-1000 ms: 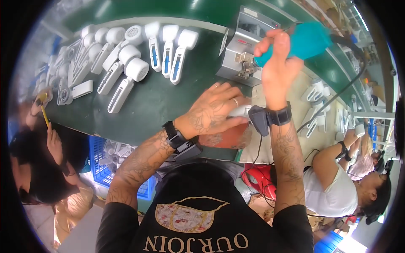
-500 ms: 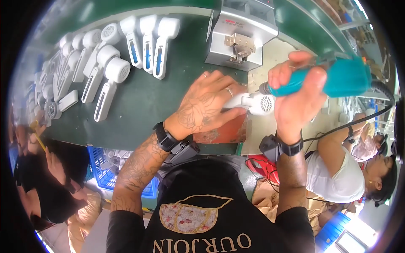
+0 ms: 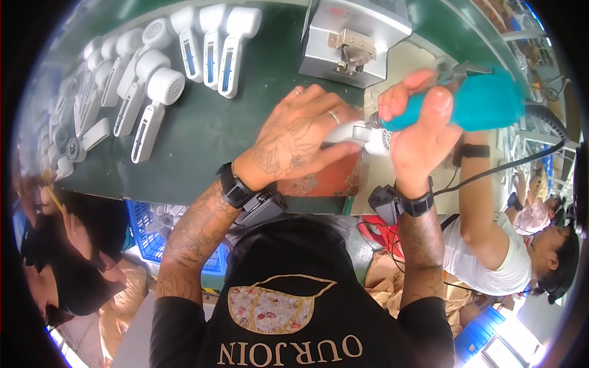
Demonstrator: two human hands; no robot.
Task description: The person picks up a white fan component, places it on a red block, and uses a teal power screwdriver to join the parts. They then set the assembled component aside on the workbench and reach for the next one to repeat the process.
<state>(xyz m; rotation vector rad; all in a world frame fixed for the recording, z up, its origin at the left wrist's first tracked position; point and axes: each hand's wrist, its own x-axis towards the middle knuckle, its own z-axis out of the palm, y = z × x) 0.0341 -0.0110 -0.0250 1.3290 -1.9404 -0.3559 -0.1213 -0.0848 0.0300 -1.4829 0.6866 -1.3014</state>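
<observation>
My left hand (image 3: 294, 136) rests over the dark green bench and is closed on a white handheld fan (image 3: 354, 132) with a hinged neck and a round slotted head. Its handle is mostly hidden under my fingers. Wrapped in my right hand (image 3: 423, 138) is a teal electric screwdriver (image 3: 488, 101), lying nearly level with its tip toward the fan's neck. Whether the tip touches a screw is too small to tell. My right palm covers part of the fan's head. Beneath the left hand lies a worn orange-red board (image 3: 322, 181).
Many similar white fans (image 3: 165, 86) stand on the left, some with blue strips in their handles. A silver metal machine (image 3: 350, 30) stands beyond my hands. The screwdriver's black cable (image 3: 497, 178) trails right. Co-workers sit left (image 3: 73, 245) and right (image 3: 488, 251); a blue basket (image 3: 144, 239) is below the bench edge.
The screwdriver and right hand have shifted slightly left, and the right hand now covers more of the fan's head. On the right, the co-worker's arm has reached toward the bench.
</observation>
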